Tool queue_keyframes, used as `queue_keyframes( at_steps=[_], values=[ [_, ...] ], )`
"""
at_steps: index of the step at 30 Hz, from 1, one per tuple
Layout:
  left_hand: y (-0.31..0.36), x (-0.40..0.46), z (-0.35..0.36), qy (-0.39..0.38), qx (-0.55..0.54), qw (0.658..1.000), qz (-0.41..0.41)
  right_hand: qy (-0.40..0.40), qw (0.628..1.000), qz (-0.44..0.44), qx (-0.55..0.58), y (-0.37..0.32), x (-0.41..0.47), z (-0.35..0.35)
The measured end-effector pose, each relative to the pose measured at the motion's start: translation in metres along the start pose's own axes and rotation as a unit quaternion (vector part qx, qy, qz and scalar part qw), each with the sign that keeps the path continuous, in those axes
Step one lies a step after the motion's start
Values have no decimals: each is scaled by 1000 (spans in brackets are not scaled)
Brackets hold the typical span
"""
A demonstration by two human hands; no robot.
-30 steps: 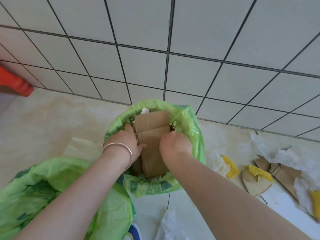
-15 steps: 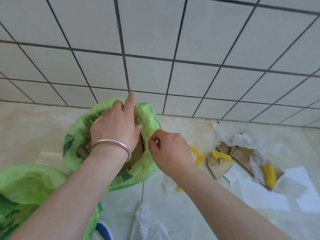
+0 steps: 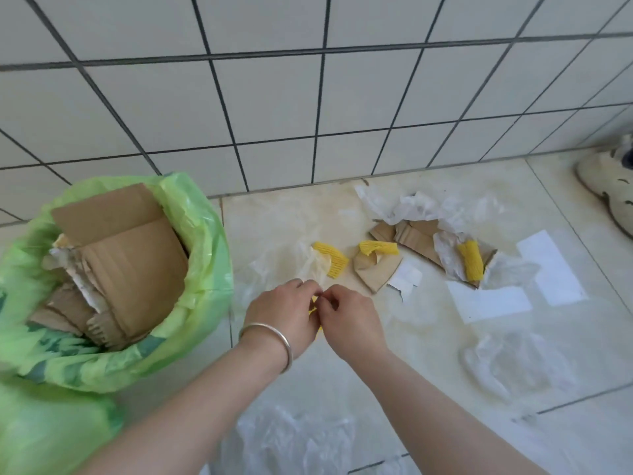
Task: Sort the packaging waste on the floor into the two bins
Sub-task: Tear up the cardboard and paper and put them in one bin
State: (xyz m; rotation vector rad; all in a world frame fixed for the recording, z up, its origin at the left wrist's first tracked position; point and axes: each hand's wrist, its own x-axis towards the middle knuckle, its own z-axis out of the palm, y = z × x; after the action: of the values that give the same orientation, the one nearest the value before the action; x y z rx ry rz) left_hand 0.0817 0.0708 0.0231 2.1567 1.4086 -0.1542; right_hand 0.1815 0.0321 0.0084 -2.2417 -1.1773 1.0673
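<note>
A green-lined bin (image 3: 205, 234) at the left is stuffed with brown cardboard (image 3: 133, 269). A second green-lined bin (image 3: 51, 430) shows at the bottom left corner. To the right of the full bin, my left hand (image 3: 284, 317) and my right hand (image 3: 349, 320) meet low over the floor. Their fingertips pinch a clear plastic wrap (image 3: 308, 265) with a yellow foam net (image 3: 334, 260) in it. More yellow foam nets (image 3: 378, 248) (image 3: 472, 260), cardboard scraps (image 3: 376, 272) and white paper sheets (image 3: 489, 301) lie further right.
Crumpled clear plastic lies on the floor at the right (image 3: 513, 365) and at the bottom centre (image 3: 291, 440). A tiled wall (image 3: 308, 97) stands right behind the bins and the waste. A light sneaker (image 3: 613, 186) sits at the far right edge.
Both hands left the cardboard-filled bin and moved right and down to the floor, where they now pinch the plastic wrap with the foam net. The view swung to the right.
</note>
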Motion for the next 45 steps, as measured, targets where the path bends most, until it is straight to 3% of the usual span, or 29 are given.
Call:
queue_keyframes(
  at_steps=[9, 14, 18, 21, 24, 30, 34, 37, 42, 45],
  values=[
    [23, 46, 73, -124, -115, 986, 1, -29, 993, 113, 7, 72, 33, -3],
    [37, 89, 95, -156, -111, 981, 34, 15, 990, 141, -11, 104, 64, -25],
    [52, 127, 101, -102, -54, 990, 86, 89, 984, 155, -23, 126, 95, -46],
    [62, 150, 103, -48, -20, 996, 76, 133, 974, 180, -29, 133, 119, -57],
    [68, 169, 107, -4, 28, 998, 60, 121, 971, 197, -66, 136, 137, -60],
    [73, 190, 123, -4, 37, 999, 21, 79, 976, 145, -139, 145, 147, -53],
    [78, 190, 128, 36, 10, 999, -24, 71, 980, 182, -50, 147, 148, -55],
    [78, 189, 130, 54, -41, 995, -70, 16, 977, 209, -37, 146, 146, -58],
    [71, 174, 129, 94, -196, 967, -132, -39, 985, 167, -7, 143, 131, -59],
    [68, 163, 124, 54, -242, 955, -165, -27, 991, 128, 30, 142, 121, -74]
  ],
)
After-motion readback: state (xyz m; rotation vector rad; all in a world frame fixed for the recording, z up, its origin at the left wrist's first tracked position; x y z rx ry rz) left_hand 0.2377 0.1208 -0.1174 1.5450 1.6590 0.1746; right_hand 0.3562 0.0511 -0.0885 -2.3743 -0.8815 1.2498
